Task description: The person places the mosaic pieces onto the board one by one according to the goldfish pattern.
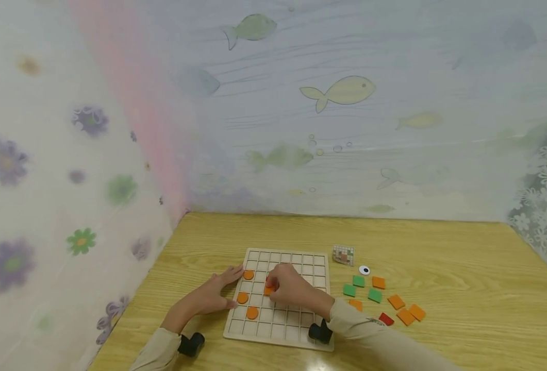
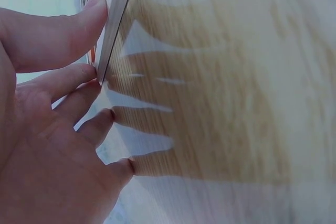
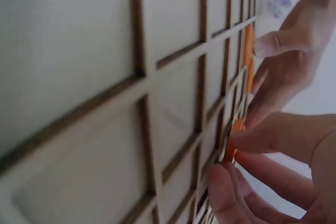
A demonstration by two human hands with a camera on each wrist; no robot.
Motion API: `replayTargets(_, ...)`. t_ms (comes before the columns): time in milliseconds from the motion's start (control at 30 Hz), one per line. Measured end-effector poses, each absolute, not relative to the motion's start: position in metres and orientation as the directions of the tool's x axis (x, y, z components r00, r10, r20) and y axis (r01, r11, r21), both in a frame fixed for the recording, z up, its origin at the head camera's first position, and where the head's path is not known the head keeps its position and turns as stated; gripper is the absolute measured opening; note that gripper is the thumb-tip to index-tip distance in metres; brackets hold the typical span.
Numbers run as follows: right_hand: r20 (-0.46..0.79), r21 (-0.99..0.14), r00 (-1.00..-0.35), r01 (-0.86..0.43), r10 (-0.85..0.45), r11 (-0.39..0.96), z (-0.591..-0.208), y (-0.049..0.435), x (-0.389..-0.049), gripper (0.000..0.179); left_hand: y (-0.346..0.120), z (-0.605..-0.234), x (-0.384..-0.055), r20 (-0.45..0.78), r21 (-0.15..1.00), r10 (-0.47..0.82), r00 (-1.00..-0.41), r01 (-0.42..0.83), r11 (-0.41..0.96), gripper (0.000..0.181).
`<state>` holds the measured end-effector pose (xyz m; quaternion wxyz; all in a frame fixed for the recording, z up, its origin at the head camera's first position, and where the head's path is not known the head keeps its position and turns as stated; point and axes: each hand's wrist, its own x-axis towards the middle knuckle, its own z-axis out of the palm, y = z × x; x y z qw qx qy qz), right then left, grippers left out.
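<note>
A pale wooden grid board [image 1: 282, 330] lies on the table. My left hand [image 1: 210, 293] rests against its left edge, fingers spread and mostly straight; in the left wrist view the thumb [image 2: 79, 32] touches the board's side. My right hand [image 1: 296, 288] is over the left-middle cells, its curled fingers and thumb pinching an orange tile [image 3: 233, 140] at the board. A bit of red piece [image 1: 269, 281] shows beside those fingertips, mostly hidden by them. Three orange discs, the top one [image 1: 248, 275], the middle one [image 1: 243, 298] and the lower one [image 1: 252, 313], sit in cells on the left.
Right of the board lie green tiles [image 1: 374, 295], loose orange tiles [image 1: 396, 302], a red piece [image 1: 386, 319] and a googly eye disc [image 1: 364, 270]. A small pattern card [image 1: 343, 255] lies by the board's top right corner. Patterned curtains [image 1: 347, 170] hang behind the table [image 1: 477, 288].
</note>
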<state>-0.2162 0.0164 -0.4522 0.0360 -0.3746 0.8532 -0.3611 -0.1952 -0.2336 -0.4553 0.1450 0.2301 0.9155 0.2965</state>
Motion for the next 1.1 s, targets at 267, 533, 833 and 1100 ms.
replayTargets(267,0.215,-0.585,-0.715,-0.639,-0.665,0.499,-0.453,0.012,-0.216,0.014,-0.234,-0.454,-0.195,-0.126,0.604,0.503,-0.855,0.336,0.723,0.078)
replayTargets(533,0.221,-0.586,-0.698,-0.653,-0.681,0.480,-0.450,0.016,-0.213,0.012,-0.234,-0.455,-0.195,-0.126,0.608,0.501,-0.856,0.332,0.721,0.079)
replayTargets(833,0.264,-0.610,-0.680,-0.667,-0.684,0.427,-0.453,0.028,-0.211,0.015,-0.234,-0.457,-0.194,-0.131,0.615,0.499,-0.857,0.324,0.719,0.078)
replayTargets(1100,0.238,-0.655,-0.666,-0.648,-0.707,0.389,-0.443,0.056,-0.210,0.014,-0.233,-0.457,-0.196,-0.123,0.607,0.511,-0.851,0.344,0.717,0.078)
